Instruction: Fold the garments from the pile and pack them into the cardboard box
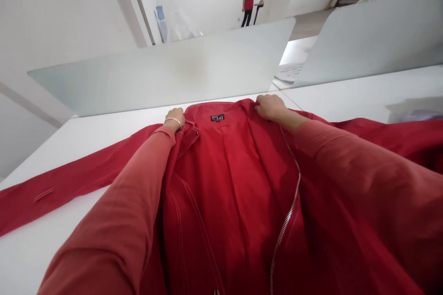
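Left hand (pixel 175 117), right hand (pixel 272 107) holding one red jacket (pixel 238 179); one label (pixel 218 118).

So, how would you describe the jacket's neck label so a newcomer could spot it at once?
On the white table lies an open red jacket. Between the left hand and the right hand, inside the back of the jacket's neck, sits the neck label. Its small black rectangle with white lettering stands out from the red around it.

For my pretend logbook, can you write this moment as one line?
left hand: holding collar, left side | right hand: holding collar, right side | red jacket: open, inside up | white table: under jacket
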Motion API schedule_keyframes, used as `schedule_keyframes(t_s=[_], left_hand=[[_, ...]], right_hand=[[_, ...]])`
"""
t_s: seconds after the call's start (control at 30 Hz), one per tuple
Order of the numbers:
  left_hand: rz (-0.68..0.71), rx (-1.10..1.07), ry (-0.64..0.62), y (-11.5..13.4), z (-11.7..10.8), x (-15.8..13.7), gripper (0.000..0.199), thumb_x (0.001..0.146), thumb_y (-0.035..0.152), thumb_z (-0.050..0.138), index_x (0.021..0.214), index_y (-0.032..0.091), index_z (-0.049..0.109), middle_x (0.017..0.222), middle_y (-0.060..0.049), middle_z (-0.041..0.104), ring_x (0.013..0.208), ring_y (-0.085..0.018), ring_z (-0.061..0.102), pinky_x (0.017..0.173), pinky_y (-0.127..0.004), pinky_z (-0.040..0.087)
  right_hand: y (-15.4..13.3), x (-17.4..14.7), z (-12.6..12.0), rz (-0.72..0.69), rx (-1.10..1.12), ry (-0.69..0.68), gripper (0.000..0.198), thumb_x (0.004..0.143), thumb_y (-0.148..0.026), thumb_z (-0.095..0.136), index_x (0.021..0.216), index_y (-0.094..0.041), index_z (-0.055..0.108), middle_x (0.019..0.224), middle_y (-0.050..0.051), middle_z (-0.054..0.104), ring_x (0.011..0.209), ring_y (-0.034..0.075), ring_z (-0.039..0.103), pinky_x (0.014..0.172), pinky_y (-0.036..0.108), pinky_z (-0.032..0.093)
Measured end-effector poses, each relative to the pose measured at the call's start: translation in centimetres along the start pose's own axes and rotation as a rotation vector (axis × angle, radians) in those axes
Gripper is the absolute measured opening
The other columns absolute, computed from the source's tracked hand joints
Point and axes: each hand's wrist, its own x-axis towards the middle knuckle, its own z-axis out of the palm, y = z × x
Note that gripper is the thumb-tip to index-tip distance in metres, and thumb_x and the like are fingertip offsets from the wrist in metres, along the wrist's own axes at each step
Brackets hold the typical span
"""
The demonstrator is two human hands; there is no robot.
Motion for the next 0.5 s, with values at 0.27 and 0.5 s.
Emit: schedule_keyframes(t_s=[0.27, 0.5], left_hand=[[-0.051, -0.042, 0.154, 0.4, -1.1, -0.5, 0.030, 0.081, 0.017, 0.037, 0.105, 0.011, 0.054, 0.107, -0.016, 0.054, 0.102, -0.025, 0.050, 0.085, -0.038, 0.040], [-0.117, -0.109, 0.118, -0.8, -2.8, -1.2, 0.041, 0.082, 0.032, 0.037, 0.119, 0.015, 0.039, 0.125, -0.013, 0.040, 0.115, -0.027, 0.037, 0.092, -0.041, 0.034]], right_hand=[[-0.4, -0.6, -0.3, -0.011, 0.000, 0.105, 0.033, 0.084, -0.023, 0.034, 0.107, -0.006, 0.051, 0.106, 0.020, 0.051, 0.101, 0.030, 0.044, 0.078, 0.040, 0.039], [-0.4, -3.6, -1.4, -0.132, 0.115, 0.137, 0.055, 0.084, -0.040, 0.039, 0.124, -0.003, 0.034, 0.125, 0.022, 0.036, 0.115, 0.035, 0.028, 0.089, 0.048, 0.027]])
